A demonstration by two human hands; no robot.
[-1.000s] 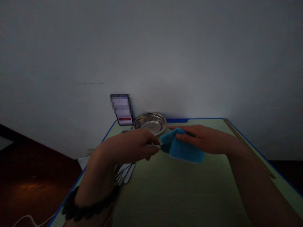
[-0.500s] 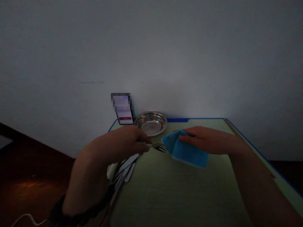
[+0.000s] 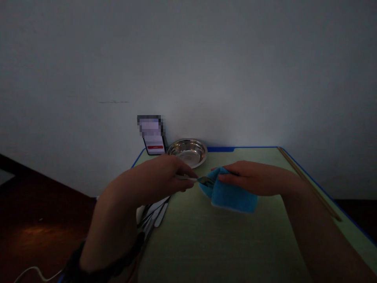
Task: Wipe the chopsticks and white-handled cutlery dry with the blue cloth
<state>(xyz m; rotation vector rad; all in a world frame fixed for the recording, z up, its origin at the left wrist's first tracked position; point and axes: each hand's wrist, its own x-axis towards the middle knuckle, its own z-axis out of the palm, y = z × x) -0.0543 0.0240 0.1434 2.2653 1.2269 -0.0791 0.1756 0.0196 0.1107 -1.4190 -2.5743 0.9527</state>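
Observation:
My left hand [image 3: 173,175] pinches a fork [image 3: 203,180] by its handle, with the tines pointing right. Those tines lie against the fold of a blue cloth [image 3: 234,196], and their tips are partly hidden by it. The cloth is gripped by my right hand [image 3: 247,177], thumb on top, and its lower part hangs down over the table. Both hands are held above the tabletop. Behind my left hand stands a shiny metal bowl [image 3: 188,154].
The pale green table [image 3: 212,243] has a blue edge and touches the wall. A phone [image 3: 154,137] leans upright at the back left. Several pieces of cutlery [image 3: 159,212] lie under my left forearm. Along the right edge lie thin wooden sticks [image 3: 312,186], probably chopsticks.
My left hand has moved right with the fork, bringing its tines into the cloth's fold. My right hand and the cloth have shifted slightly left and down.

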